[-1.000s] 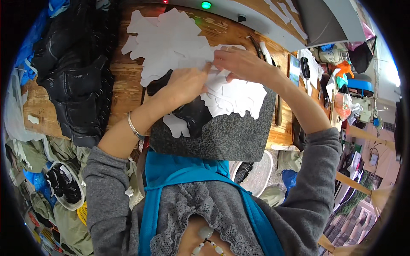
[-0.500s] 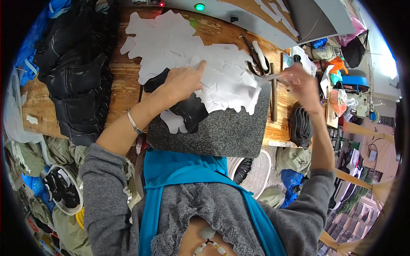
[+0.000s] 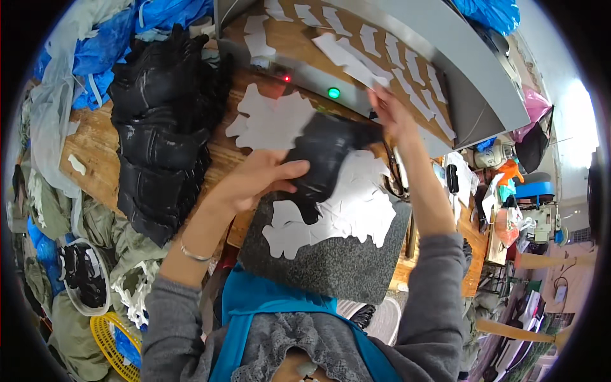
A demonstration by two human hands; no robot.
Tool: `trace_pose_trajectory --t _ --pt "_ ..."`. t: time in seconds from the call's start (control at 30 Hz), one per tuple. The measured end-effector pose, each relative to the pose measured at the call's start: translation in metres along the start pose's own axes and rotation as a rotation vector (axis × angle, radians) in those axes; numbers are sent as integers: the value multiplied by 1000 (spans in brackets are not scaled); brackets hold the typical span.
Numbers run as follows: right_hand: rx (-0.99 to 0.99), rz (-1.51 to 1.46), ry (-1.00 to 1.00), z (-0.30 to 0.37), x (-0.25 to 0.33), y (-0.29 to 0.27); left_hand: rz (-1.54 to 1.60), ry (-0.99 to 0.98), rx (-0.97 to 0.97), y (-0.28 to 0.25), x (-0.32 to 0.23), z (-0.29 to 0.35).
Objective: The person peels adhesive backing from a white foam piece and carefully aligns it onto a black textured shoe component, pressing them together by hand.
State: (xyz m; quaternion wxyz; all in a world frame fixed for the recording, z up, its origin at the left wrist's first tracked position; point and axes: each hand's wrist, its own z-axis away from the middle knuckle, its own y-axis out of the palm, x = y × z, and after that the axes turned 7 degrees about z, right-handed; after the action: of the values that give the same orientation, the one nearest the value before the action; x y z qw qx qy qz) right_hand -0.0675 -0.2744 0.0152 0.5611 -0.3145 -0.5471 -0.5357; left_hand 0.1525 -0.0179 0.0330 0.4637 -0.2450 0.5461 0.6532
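My left hand (image 3: pixel 258 178) is closed on a black shoe-upper piece (image 3: pixel 323 156), thumb on top, lifted above the work surface and slightly blurred. Out in front on the right, my right hand (image 3: pixel 396 118) pinches the near end of a long white cut piece (image 3: pixel 350 60) over the brown bed of a grey machine. White cut-out pieces (image 3: pixel 363 207) lie overlapping on a dark speckled slab (image 3: pixel 331 270) below the black piece. More white pieces (image 3: pixel 270 118) lie farther back on the wooden table.
A long stack of black upper pieces (image 3: pixel 162 146) stands on the wooden table (image 3: pixel 92 143) at left. Rows of white pieces lie on the machine's brown bed (image 3: pixel 293 38). Its grey housing (image 3: pixel 471 70) rises at right. A yellow basket (image 3: pixel 105 337) sits low at left.
My left hand has picked the black piece up off the slab. My right hand has moved forward and left to the machine bed. The view has shifted, showing more of the machine.
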Motion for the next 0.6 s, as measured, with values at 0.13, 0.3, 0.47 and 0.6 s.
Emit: trace_pose_trajectory --t 0.13,0.3,0.47,0.6 --pt "68 290 -67 -55 -9 38 202 -52 -226 -18 9 17" --pt "-148 1116 -400 -102 20 -9 337 99 -137 -35 28 16" --pt "-193 1502 -419 -133 39 -32 436 91 -110 -19 28 -8" --pt "-121 1725 -223 -139 47 -4 483 88 -139 -22 26 -12"
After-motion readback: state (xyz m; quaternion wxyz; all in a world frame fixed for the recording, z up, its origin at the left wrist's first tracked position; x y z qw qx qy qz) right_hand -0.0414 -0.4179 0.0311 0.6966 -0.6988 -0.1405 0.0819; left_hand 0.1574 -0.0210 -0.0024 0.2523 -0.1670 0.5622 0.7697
